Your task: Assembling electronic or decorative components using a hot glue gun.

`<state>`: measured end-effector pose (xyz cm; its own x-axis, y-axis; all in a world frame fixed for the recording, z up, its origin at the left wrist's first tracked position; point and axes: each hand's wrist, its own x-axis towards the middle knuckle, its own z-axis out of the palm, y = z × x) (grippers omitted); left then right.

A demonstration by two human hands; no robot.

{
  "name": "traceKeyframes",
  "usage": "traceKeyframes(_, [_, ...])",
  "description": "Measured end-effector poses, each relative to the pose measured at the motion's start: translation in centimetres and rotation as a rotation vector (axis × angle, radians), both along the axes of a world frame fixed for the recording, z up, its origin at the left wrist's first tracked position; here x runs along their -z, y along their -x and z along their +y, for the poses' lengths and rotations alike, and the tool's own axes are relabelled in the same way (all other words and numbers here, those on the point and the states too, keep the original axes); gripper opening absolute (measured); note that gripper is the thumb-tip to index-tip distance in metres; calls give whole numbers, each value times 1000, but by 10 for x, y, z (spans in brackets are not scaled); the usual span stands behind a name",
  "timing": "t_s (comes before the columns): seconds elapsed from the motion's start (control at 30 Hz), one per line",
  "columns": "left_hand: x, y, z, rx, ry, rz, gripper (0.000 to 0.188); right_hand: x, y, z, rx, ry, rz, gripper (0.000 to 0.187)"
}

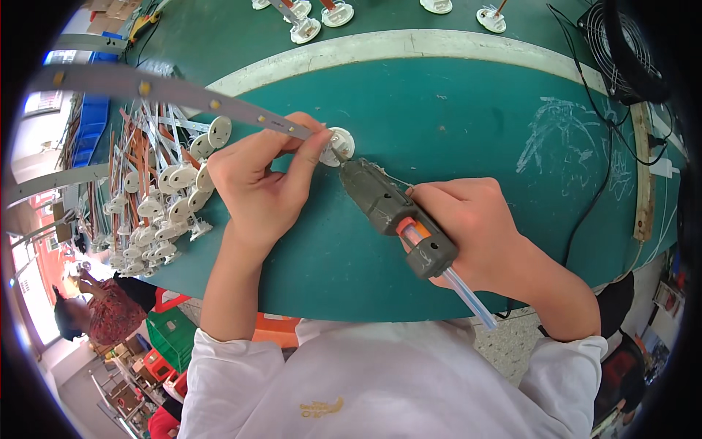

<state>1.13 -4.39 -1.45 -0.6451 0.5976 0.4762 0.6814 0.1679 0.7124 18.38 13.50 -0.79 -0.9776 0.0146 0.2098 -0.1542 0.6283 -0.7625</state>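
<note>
Grey glue gun (395, 212) in right hand (475, 227), nozzle at white disc (338, 145).

brown cardboard boxes (110, 11) stacked, top left corner

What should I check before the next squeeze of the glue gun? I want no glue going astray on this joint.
1. Glue gun nozzle at the white round cap: ok, tip right beside it.
2. Left hand pinching the LED strip at the cap: ok.
3. Left fingertips away from the nozzle: not ok, very close.
4. Right hand grip around the gun body: ok.
5. Glue stick loaded: ok, sticking out the rear.
6. Glue flowing: cannot tell.
</note>
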Motion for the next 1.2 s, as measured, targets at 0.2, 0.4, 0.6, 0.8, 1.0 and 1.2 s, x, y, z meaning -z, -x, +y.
traceKeyframes(0.2, [-1,-1,1,5,-9,15,13,-1,-3,-4,-3,-36,-26,21])
traceKeyframes(0.4, [-1,-2,1,-18,5,-10,13,3,-4,-5,5,-51,-19,24])
traceKeyframes(0.6, [-3,-2,1,-20,13,12,12,2,-4,-7,-16,-56,47,27])
traceKeyframes(0.8, [-2,-1,1,-1,-16,7,11,3,-1,-10,-2,-79,55,28])
traceKeyframes(1.0, [-2,-1,1,3,-3,8,12,5,-2,-12,8,-133,42,24])
traceKeyframes(1.2, [-2,-3,1,-6,-6,16,11,7,-3,-12,19,-132,83,24])
